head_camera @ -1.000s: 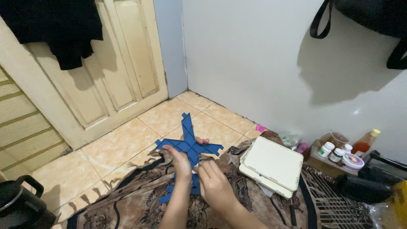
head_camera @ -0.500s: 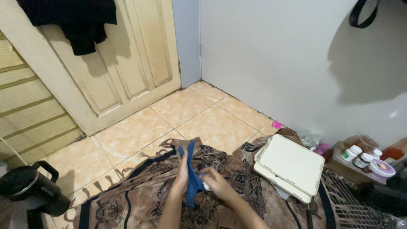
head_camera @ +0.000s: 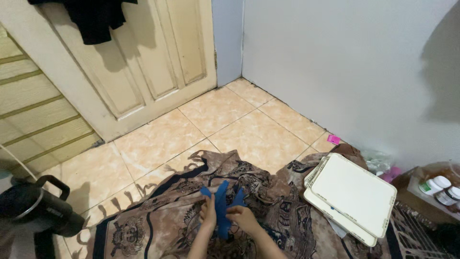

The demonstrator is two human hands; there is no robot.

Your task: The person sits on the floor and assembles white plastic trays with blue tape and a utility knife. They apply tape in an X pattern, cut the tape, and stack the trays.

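1. Left hand (head_camera: 208, 214) and right hand (head_camera: 243, 218) both grip the blue plastic piece (head_camera: 222, 204), fingers closed on it
2. The piece sits low over the brown patterned cloth (head_camera: 268, 192)
3. Cream trays (head_camera: 352, 196) lie at 3 o'clock, black kettle (head_camera: 33, 206) at 9 o'clock

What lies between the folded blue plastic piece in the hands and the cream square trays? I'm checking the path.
In the head view, only brown patterned cloth lies between the blue plastic piece and the cream trays.
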